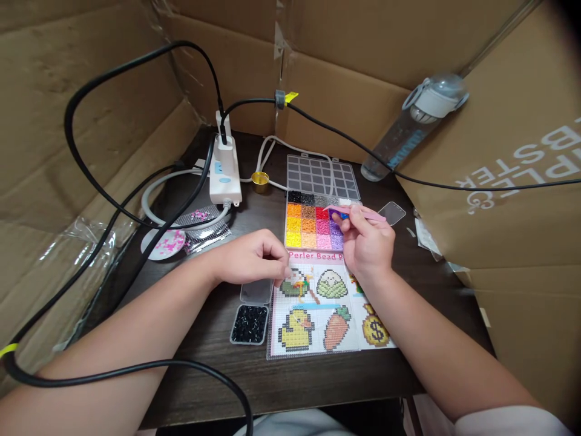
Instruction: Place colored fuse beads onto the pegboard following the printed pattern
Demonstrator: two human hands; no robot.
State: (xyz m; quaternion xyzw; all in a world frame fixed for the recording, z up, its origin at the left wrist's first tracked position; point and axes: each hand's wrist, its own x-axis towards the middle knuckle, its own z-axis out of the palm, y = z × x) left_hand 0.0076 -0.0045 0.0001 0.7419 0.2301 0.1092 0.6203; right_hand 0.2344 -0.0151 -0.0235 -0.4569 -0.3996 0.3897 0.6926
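Observation:
My right hand grips pink tweezers, their tip over the red beads in the compartment box. Beads of several colours fill that box, and its clear lid lies folded back. My left hand rests with curled fingers at the upper left of the pattern sheet; whether anything is in the fingers is hidden. Pixel pictures of a duck, a carrot and a money bag show on the sheet, under a clear pegboard. Some loose beads lie on it near the left fingertips.
A small box of black beads stands left of the sheet. Further left are a white dish with pink beads and a power strip. Black cables loop across the left. A bottle leans against the cardboard wall.

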